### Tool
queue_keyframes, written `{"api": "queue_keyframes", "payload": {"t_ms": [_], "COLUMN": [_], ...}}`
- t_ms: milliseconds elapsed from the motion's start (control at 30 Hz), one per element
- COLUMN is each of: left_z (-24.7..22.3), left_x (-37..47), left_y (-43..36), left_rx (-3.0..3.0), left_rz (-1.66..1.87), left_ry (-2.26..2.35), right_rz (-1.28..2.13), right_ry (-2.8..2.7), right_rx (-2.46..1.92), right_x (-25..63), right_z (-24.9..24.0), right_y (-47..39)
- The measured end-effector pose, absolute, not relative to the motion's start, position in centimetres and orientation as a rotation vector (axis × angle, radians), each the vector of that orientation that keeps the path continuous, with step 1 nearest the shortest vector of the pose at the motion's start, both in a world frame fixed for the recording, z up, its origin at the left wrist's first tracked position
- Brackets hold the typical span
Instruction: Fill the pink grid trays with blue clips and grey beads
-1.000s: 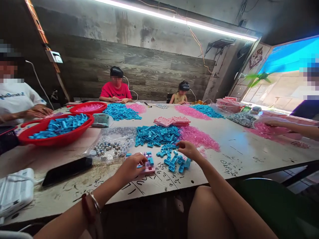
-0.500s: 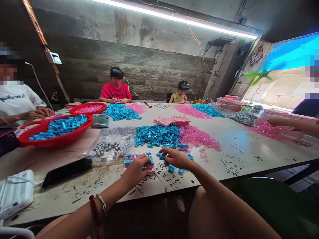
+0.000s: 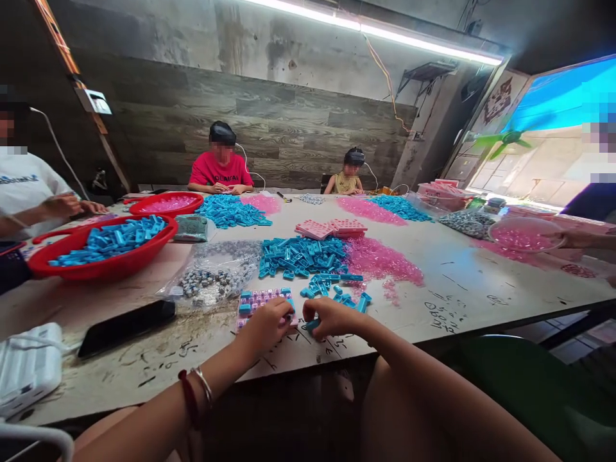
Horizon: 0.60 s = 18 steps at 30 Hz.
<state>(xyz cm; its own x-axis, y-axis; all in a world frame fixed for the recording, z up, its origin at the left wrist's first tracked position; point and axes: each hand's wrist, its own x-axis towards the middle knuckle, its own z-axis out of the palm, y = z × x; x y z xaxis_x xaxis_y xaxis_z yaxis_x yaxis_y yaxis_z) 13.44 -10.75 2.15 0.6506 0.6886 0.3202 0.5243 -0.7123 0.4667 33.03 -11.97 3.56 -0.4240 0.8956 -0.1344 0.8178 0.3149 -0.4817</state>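
A pink compartment tray [image 3: 262, 298] with several blue pieces set in it lies near the table's front edge. My left hand [image 3: 267, 324] rests over the tray's right front part, its thumb and fingers pinched around something small that I cannot make out. Just to the right, my right hand [image 3: 334, 319] pinches a small blue plastic piece [image 3: 312, 324] low over the table. Loose blue pieces [image 3: 362, 302] lie behind and beside that hand. Farther back is a heap of blue pieces [image 3: 303, 255], touching a heap of clear pink pieces [image 3: 380, 266].
Pink trays [image 3: 315, 229] are stacked behind the heaps. To the left are a bag of small beads [image 3: 212, 282], a phone [image 3: 128, 327], a white power bank [image 3: 31, 366] and a red basket [image 3: 103, 269]. Co-workers sit around the table; one person's hand holds a clear bowl [image 3: 524, 236].
My right hand has moved down and slightly left with its blue piece, closer to my left hand. The left hand's fingers have lifted slightly from a blue piece in the tray.
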Motion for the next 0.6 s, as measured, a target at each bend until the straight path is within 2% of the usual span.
{"api": "queue_keyframes", "payload": {"t_ms": [367,600], "left_z": [2.2,1.9], "left_x": [13.3,13.4], "left_y": [-11.4,-11.1], "left_rx": [2.872,2.873], "left_rz": [0.54,0.527], "left_ry": [1.218,1.186], "right_rz": [0.65,0.929], "right_ry": [-2.464,-2.223], "right_rx": [-1.45,-1.348], "right_x": [32.5,33.1], "right_z": [3.3,2.4], "right_y": [-12.2,-12.0]}}
